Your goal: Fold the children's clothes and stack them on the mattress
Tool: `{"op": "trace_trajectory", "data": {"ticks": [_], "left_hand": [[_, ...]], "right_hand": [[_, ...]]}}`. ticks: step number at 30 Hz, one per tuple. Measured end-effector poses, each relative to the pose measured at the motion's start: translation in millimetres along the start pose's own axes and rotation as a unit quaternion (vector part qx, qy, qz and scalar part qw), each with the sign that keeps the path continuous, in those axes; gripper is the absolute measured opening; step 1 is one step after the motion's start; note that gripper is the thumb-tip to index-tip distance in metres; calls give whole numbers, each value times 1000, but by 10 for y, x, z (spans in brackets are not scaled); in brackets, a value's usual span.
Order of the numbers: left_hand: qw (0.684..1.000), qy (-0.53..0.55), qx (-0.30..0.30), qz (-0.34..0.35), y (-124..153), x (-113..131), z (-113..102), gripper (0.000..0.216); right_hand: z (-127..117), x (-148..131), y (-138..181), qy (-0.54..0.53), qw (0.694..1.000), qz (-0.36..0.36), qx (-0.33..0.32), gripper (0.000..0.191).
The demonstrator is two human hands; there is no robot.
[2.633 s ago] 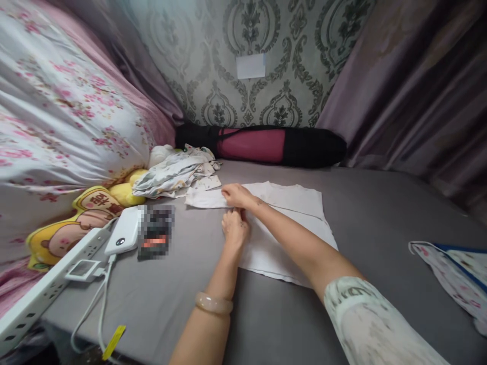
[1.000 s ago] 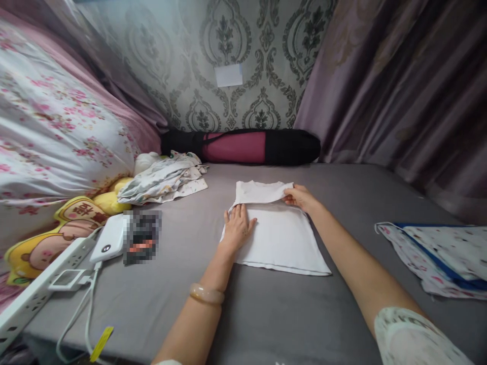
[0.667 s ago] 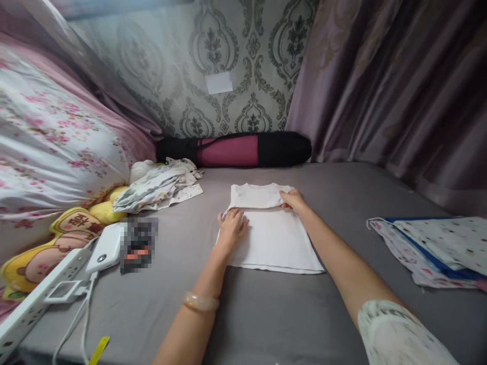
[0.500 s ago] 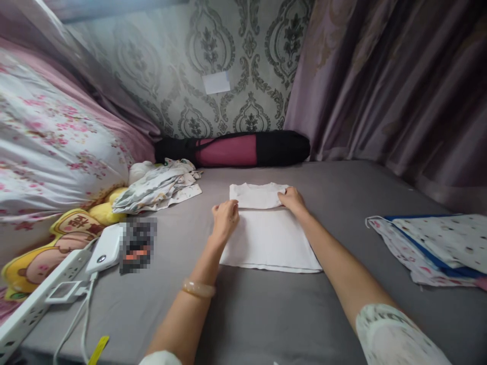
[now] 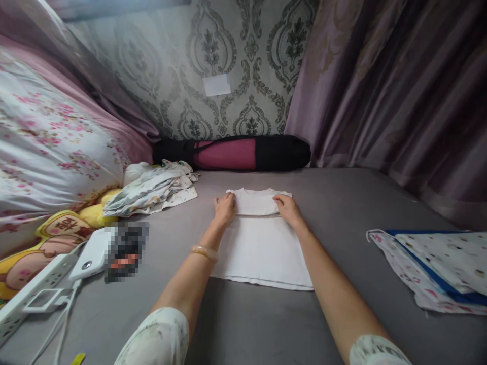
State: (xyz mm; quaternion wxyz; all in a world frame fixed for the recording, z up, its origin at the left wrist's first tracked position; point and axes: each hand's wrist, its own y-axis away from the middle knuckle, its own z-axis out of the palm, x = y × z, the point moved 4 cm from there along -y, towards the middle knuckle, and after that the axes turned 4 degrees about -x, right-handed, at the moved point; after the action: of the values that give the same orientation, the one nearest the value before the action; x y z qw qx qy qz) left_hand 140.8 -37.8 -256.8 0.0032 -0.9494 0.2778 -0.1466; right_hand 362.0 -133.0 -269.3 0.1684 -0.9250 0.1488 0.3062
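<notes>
A white shirt [image 5: 262, 246] lies flat on the grey bed sheet [image 5: 266, 324], folded into a narrow rectangle with its top part turned down. My left hand [image 5: 224, 209] rests on the left end of that upper fold, fingers curled onto the cloth. My right hand [image 5: 288, 209] presses the right end of the same fold, fingers together on the fabric. A pale bangle [image 5: 204, 252] sits on my left wrist.
A crumpled patterned garment [image 5: 152, 186] lies at the left, beside a yellow plush toy [image 5: 57, 238], a white power bank [image 5: 93, 253] and a power strip [image 5: 26, 299]. A black and pink roll [image 5: 232, 153] lies against the wall. Printed clothes [image 5: 437, 258] lie at the right.
The shirt's sleeve side was folded in and its top turned down. My left hand moved from the shirt's middle up to the left end of the fold; my right hand stayed at its right end.
</notes>
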Motion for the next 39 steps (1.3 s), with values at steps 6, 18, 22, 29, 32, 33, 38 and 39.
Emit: {"op": "trace_trajectory", "data": {"ticks": [6,18,22,29,32,33,38,39], "left_hand": [[999,-27,-28,-25,-8,-70,179,51],[995,-28,-86,-48,-46,-164,244,70],[994,-22,-97,-53,-47,-168,235,70],[991,-34,-119,-57,-78,-184,202,71],[989,-31,-136,-53,-105,-160,148,68],[990,-33,-133,-46,-111,-127,120,65],[997,-64,-35,7,-84,251,15,54],[997,-67,-25,24,-72,350,35,54]], "right_hand": [[32,-15,46,97,995,29,22,37],[51,-131,137,234,968,76,-40,45],[47,-156,158,235,968,82,-38,46],[-31,-67,172,209,972,109,-6,38],[-86,-74,173,189,975,118,-6,35],[-104,-100,175,192,974,117,1,34],[-15,-364,186,225,974,22,32,41],[54,-413,192,225,974,-9,15,44]]}}
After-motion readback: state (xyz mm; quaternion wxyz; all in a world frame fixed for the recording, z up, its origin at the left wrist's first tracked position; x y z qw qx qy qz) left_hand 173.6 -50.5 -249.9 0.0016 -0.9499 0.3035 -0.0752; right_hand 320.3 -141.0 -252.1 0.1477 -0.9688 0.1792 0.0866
